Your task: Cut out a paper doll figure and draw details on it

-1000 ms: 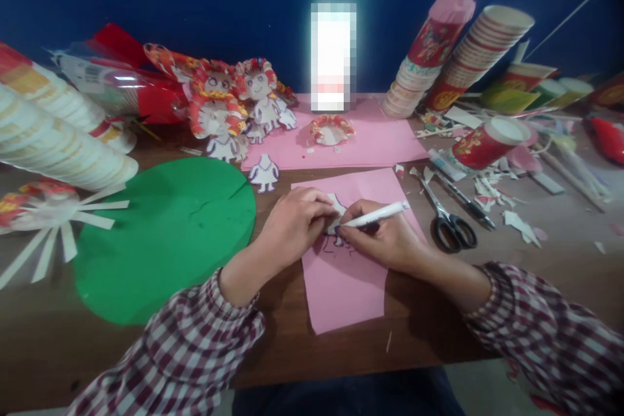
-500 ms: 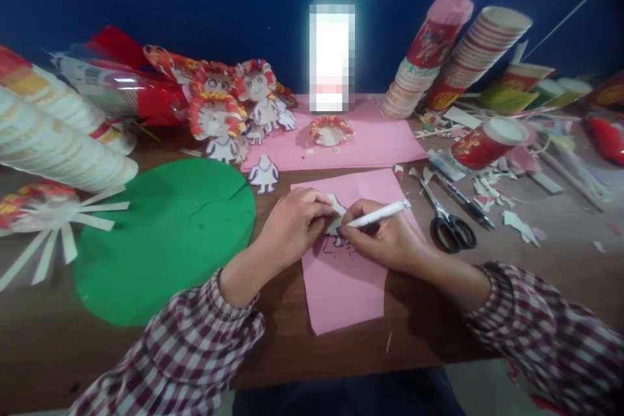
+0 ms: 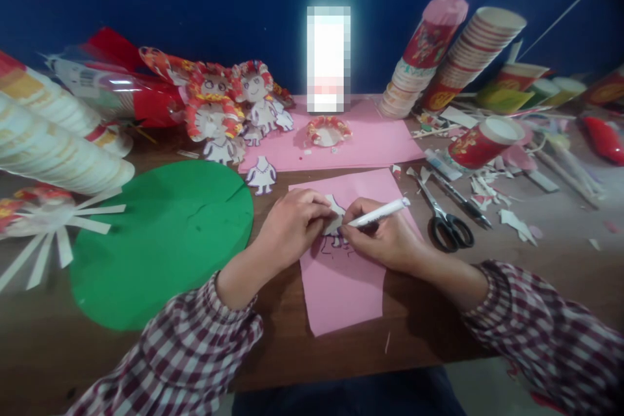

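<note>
A white marker (image 3: 379, 212) is in my right hand (image 3: 377, 234), whose fingers are closed around it with the tip end low, by a small white paper cutout (image 3: 334, 209). My left hand (image 3: 303, 221), fingers bent and together, holds the cutout against a pink sheet of paper (image 3: 345, 299). Both hands hide part of the cutout. Short dark pen lines show on the pink sheet just below it. A finished-looking paper doll body (image 3: 262, 175) with purple outlines lies beyond my left hand.
Left of the hands lies a green oval sheet (image 3: 166, 247). Black-handled scissors (image 3: 449, 231) and a pen (image 3: 463, 198) rest at right among paper scraps. Stacked paper cups (image 3: 475, 55) stand behind. Paper dolls (image 3: 214, 120) and a larger pink sheet (image 3: 375, 143) are at the back.
The whole view has shifted very slightly. Both hands keep nearly the same place and grip, with the marker still by the cutout.
</note>
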### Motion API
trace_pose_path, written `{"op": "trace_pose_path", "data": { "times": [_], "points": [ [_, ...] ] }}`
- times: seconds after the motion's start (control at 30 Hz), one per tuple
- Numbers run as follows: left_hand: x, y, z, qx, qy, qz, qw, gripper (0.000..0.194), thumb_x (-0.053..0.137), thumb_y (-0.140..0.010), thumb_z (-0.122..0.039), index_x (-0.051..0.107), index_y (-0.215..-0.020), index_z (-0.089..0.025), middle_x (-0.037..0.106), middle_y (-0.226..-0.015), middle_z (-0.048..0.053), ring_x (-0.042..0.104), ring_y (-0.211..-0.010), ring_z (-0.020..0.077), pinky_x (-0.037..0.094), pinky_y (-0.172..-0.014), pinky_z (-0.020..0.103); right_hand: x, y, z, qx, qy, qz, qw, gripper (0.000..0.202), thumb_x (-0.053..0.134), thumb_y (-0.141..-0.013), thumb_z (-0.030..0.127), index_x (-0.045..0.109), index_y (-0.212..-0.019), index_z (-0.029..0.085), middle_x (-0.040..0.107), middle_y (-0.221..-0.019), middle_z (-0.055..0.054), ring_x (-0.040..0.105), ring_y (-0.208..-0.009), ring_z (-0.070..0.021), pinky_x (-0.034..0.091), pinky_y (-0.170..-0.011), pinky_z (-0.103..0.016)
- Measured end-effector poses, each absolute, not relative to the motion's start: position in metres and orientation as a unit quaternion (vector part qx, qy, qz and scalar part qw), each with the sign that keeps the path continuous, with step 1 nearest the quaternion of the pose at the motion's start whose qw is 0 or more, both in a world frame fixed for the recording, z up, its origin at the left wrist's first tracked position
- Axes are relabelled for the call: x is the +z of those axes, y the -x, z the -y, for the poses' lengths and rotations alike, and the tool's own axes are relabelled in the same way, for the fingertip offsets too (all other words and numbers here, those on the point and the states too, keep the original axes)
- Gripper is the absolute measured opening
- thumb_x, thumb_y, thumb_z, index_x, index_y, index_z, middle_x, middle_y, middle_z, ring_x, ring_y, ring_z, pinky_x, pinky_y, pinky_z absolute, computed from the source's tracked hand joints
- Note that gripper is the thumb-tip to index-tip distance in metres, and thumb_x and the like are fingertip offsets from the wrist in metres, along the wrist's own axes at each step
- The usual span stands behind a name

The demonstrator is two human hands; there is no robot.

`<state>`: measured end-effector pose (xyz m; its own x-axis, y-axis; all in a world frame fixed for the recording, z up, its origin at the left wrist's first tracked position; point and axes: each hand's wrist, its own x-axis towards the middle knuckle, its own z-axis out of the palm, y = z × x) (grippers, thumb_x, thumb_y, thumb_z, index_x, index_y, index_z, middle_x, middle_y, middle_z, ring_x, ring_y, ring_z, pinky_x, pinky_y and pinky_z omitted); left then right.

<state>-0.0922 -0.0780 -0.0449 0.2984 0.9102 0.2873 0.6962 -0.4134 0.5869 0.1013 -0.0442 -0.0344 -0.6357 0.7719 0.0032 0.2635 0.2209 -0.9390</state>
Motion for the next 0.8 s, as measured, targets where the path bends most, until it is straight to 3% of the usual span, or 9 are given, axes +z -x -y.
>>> {"op": "trace_pose_path", "data": {
  "times": [0.8],
  "points": [
    [-0.0441,0.092,0.0778,0.295,-0.782,-0.518,0.18,0.022,0.058,-0.081,-0.009,0.071,-0.092,-0.024,0.069,-0.099,0.003,0.06,-0.096,0.0188,0.047,-0.087,0.038,-0.0365,-0.1014,0.0443,0.532,0.359,0.724,0.253,0.012,0.061,-0.076,0.019,0.05,-0.074,0.02,0.057,-0.057,0.004,0.051,-0.049,-0.0088,0.04,-0.045,-0.02]
  ]
}}
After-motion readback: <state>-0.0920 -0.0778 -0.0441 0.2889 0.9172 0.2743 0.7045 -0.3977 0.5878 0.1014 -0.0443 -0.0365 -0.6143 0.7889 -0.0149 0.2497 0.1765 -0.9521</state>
